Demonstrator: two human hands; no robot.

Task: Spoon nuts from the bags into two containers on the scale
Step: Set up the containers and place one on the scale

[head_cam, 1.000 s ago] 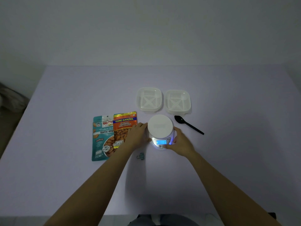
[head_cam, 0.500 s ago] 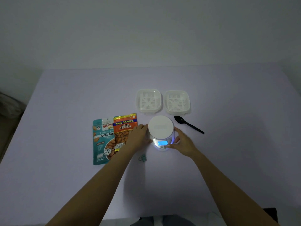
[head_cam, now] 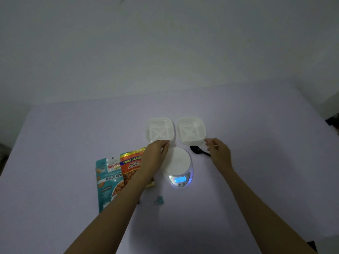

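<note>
While the scale point(head_cam: 180, 165) sits bare with its display lit, both containers point(head_cam: 159, 130) lie empty on the table point(head_cam: 73, 136) just behind it. Left hand point(head_cam: 156, 153) reaches the near container's edge, fingers loosely curled, holding nothing; right hand point(head_cam: 219, 153), half-open, hovers over the black spoon point(head_cam: 199, 150); two nut bags point(head_cam: 117, 178) lie left.

Room dim, overall low light. Plain pale wall point(head_cam: 165, 43) fills the upper half of the head view, bare and evenly grey-white. Below it, a broad table point(head_cam: 73, 143) with a smooth lavender-white surface. Far edge meets the wall. Dark strip of floor point(head_cam: 4, 151) at the left edge; dark indistinct shape point(head_cam: 333, 121) at the right edge.
</note>
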